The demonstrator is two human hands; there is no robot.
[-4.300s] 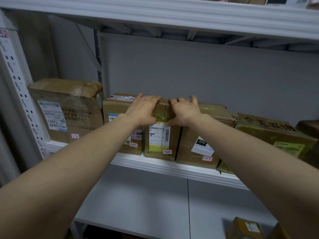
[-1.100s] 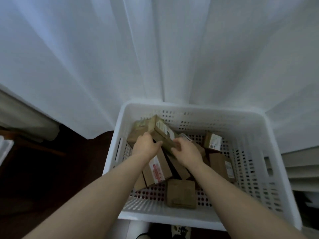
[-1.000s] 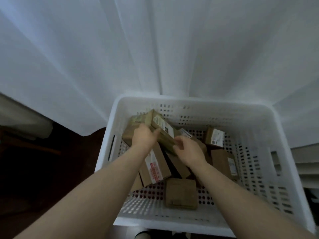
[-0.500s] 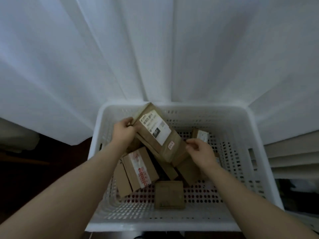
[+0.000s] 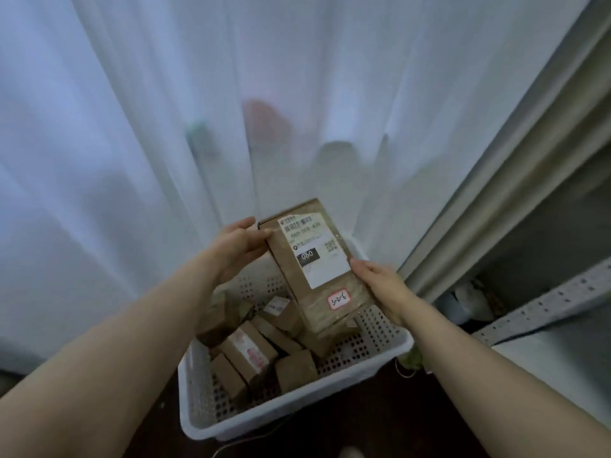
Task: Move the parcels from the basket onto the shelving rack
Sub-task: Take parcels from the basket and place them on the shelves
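A brown cardboard parcel (image 5: 299, 259) is held in the air above the white basket (image 5: 297, 414), tilted, with its white shipping label facing up (a black patch on it reads "060", and a small red-edged sticker sits near the lower end). 2 hands hold it. The left hand (image 5: 236, 251) grips the upper left edge, its fingers (image 5: 244, 223) curled round the far corner. The right hand (image 5: 380, 285) holds the lower right edge, thumb on the face. Several smaller parcels (image 5: 248, 353) lie jumbled in the basket, which stands on a dark floor against a white curtain (image 5: 132, 127). Part of the shelving rack (image 5: 545, 309) shows at the right.
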